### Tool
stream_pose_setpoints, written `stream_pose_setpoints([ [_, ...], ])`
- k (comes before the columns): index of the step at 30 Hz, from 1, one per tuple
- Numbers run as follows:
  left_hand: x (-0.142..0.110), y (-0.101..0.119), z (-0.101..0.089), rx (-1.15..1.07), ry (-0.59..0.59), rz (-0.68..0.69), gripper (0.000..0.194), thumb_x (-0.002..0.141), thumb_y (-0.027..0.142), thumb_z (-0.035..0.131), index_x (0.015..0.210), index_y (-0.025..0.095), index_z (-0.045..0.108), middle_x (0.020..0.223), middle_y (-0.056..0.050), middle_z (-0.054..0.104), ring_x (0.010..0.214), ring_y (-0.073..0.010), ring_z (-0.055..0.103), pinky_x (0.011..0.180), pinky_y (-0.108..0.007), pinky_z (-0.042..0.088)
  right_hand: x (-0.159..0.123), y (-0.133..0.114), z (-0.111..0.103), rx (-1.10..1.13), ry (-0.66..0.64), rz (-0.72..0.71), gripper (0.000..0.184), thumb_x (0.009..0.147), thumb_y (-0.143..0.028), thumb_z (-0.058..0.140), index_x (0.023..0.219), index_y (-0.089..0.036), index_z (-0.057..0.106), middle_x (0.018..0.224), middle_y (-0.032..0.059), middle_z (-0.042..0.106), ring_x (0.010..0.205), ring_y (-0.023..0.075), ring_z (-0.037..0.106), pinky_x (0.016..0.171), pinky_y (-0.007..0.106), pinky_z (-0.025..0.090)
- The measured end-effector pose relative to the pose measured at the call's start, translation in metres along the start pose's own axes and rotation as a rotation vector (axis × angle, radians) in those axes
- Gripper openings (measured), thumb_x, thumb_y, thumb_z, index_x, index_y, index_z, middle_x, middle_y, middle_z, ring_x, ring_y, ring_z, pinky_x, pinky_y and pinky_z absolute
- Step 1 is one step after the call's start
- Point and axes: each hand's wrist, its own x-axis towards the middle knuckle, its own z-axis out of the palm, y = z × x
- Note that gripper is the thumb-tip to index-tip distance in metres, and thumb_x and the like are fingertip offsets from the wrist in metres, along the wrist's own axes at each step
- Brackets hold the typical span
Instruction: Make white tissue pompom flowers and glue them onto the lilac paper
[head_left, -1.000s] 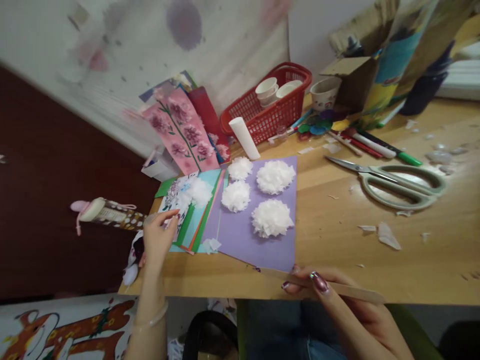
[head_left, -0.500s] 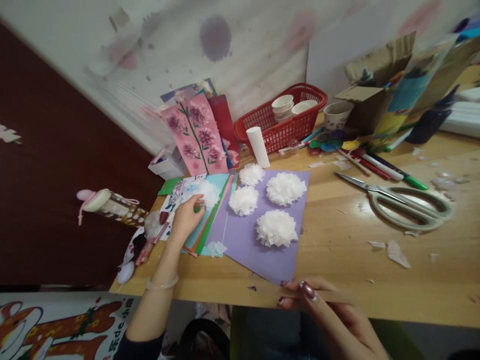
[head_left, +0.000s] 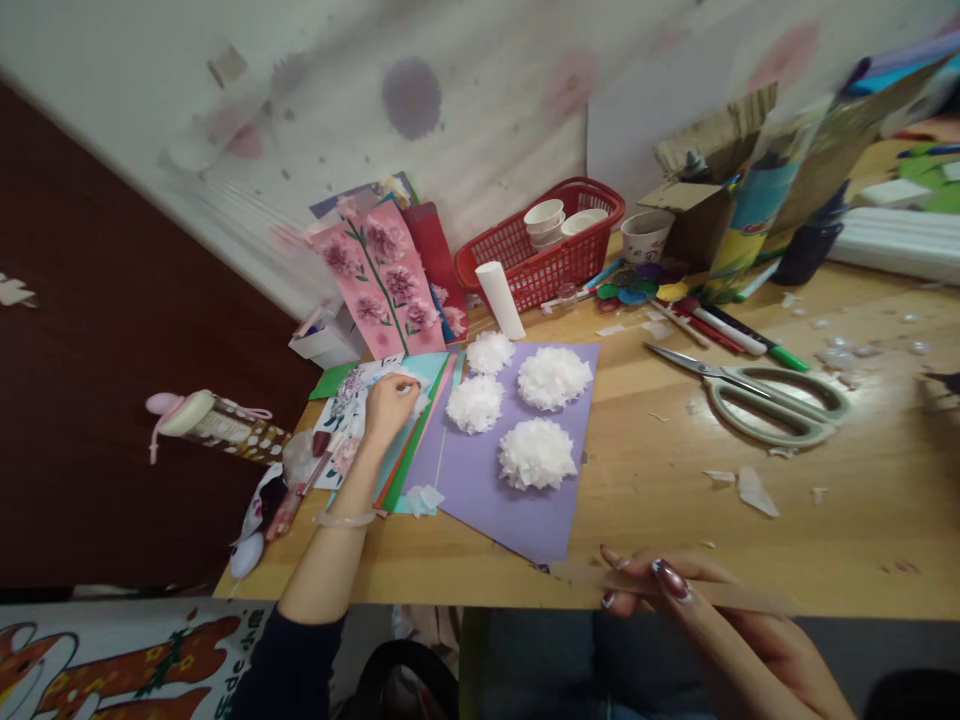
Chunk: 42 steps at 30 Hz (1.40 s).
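Note:
My left hand point(head_left: 390, 408) is closed in a pinch over the light-blue sheet at the left, with white tissue paper point(head_left: 422, 388) at its fingertips and mostly hidden beneath it. Near the table's front edge, my right hand point(head_left: 697, 590) pinches a thin, pale stick-like thing point(head_left: 757, 598), too blurred to name surely. Between the hands lies a purple sheet point(head_left: 480, 510). On it rest several ruffled white paper flowers point(head_left: 538, 454), and small pale tissue pieces point(head_left: 424, 500) lie at its left edge.
Open scissors point(head_left: 772, 400) lie at the right, near paper scraps point(head_left: 756, 492). A red basket point(head_left: 532, 280) with paper cups stands behind, beside a white roll point(head_left: 500, 300). A pink flower picture point(head_left: 379, 275) leans on the wall. A bottle point(head_left: 225, 425) is at the left.
My left hand has shifted slightly right and up, its fingers now closed over the white tissue paper. My right hand appears farther right. The whole view has shifted a little.

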Motion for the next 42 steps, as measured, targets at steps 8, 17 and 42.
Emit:
stream_pose_setpoints([
  [8, -0.023, 0.036, -0.019, -0.312, -0.058, -0.079, 0.028, 0.069, 0.039, 0.064, 0.079, 0.015, 0.073, 0.075, -0.006, 0.074, 0.076, -0.0211, 0.067, 0.073, -0.031, 0.052, 0.009, -0.003, -0.009, -0.019, 0.243, -0.069, 0.026, 0.089, -0.044, 0.068, 0.074, -0.028, 0.081, 0.08, 0.0034, 0.079, 0.076, 0.0171, 0.077, 0.072, 0.016, 0.06],
  [17, -0.123, 0.13, 0.006, -0.392, -0.28, 0.183, 0.009, 0.075, 0.028, 0.069, 0.073, 0.023, 0.076, 0.083, -0.003, 0.064, 0.087, -0.0192, 0.06, 0.085, -0.034, 0.045, 0.014, 0.005, 0.0, -0.122, 0.479, -0.213, 0.02, 0.096, -0.024, 0.057, 0.088, -0.024, 0.075, 0.08, 0.0002, 0.074, 0.071, 0.0126, 0.071, 0.068, 0.022, 0.058],
  [42, -0.169, 0.141, 0.04, 0.054, 0.029, 0.337, 0.012, 0.086, 0.028, 0.066, 0.085, 0.027, 0.078, 0.087, -0.004, 0.059, 0.09, -0.0248, 0.049, 0.083, -0.04, 0.039, 0.029, 0.012, 0.009, -0.409, 0.284, -0.304, 0.021, 0.097, -0.015, 0.048, 0.092, -0.02, 0.067, 0.087, 0.0045, 0.073, 0.077, 0.0186, 0.067, 0.071, 0.033, 0.052],
])
